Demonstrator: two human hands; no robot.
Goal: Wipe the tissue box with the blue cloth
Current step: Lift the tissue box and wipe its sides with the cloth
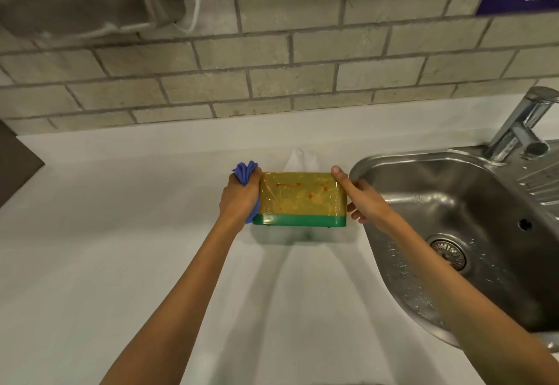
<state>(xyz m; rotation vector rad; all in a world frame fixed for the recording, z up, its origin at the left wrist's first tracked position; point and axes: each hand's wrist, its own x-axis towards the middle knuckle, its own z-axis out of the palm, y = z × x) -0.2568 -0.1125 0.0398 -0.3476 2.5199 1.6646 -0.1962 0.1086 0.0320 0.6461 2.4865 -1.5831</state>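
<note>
The tissue box (299, 198) is yellow-brown with a green base band, red smears on its near face and a white tissue sticking up behind its top. It is held between both hands over the white counter (121, 233), near the sink. My left hand (240, 195) is closed around the bunched blue cloth (245, 172) and presses it against the box's left end. My right hand (360, 197) grips the box's right end, index finger along the upper edge.
A steel sink (472, 227) with a drain lies just right of the box, with a chrome tap (523, 124) behind it. A brick-tile wall (272, 67) backs the counter. A grey appliance with a white cord hangs at the upper left.
</note>
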